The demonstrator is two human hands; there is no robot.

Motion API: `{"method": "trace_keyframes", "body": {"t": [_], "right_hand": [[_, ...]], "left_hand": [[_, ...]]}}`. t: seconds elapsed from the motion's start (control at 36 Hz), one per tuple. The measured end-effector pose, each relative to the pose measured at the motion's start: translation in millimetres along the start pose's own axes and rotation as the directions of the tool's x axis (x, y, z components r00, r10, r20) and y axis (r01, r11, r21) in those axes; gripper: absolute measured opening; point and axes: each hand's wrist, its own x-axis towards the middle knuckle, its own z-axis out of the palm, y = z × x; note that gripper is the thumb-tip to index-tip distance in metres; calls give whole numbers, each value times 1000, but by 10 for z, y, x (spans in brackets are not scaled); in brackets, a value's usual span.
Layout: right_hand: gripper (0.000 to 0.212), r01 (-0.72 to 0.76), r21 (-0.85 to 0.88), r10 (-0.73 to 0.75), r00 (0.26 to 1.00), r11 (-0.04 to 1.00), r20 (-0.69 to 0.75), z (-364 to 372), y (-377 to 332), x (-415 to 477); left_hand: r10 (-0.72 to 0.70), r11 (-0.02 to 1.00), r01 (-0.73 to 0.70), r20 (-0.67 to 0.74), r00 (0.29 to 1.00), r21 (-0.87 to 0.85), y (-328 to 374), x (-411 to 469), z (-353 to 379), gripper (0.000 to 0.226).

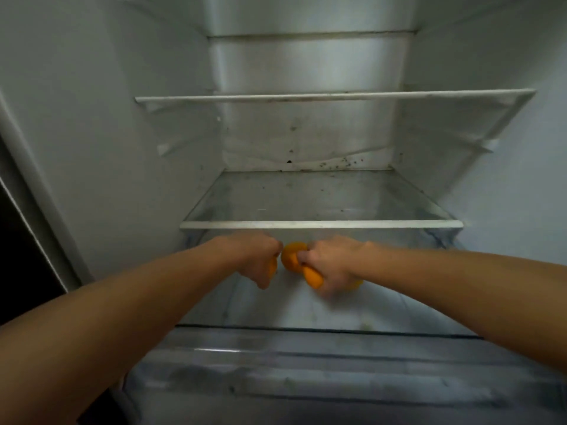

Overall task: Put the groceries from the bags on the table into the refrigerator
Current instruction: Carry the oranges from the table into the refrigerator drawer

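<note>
Fruit point(293, 257), round, smooth, orange, clutched in curled hands, left hand point(260, 262) and right hand point(331, 265), under a glass shelf point(320, 224).

orange fruits point(293, 256) partly hidden by L hand point(259, 260), R hand point(331, 265)

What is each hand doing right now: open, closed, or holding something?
Left hand: curled round one orange fruit.
Right hand: gripping at least two more orange fruits.
</note>
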Motion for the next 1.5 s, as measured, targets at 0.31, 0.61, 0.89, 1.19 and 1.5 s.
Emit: {"method": "trace_keyframes", "body": {"t": [0.31, 0.61, 0.89, 1.19, 1.5], "right_hand": [[66, -43, 22, 42, 999, 999, 19, 212, 5, 143], [56, -87, -161, 82, 996, 983, -35, -255, 5, -297], [47, -146, -112, 99, 932, 983, -348, -739, -349, -753], [37, 79, 99, 14, 705, 992, -709, -846, -1306, -1557], [34, 452, -30, -338, 621, 892, -707, -839, -3067, -2076]], "left_hand": [[-28, 998, 38, 171, 985, -56, -7, 274, 242, 55], [-95, 995, 94, 53, 994, 20, 0, -109, -75, 59], [-286, 944, 317, -261, 922, 87, 155, -1155, -356, 37], [-447, 846, 534, -531, 720, 12, 1095, -2975, -15, 29], [-705, 660, 750, -384, 595, -48, 1805, -5007, 848, 25]]}}
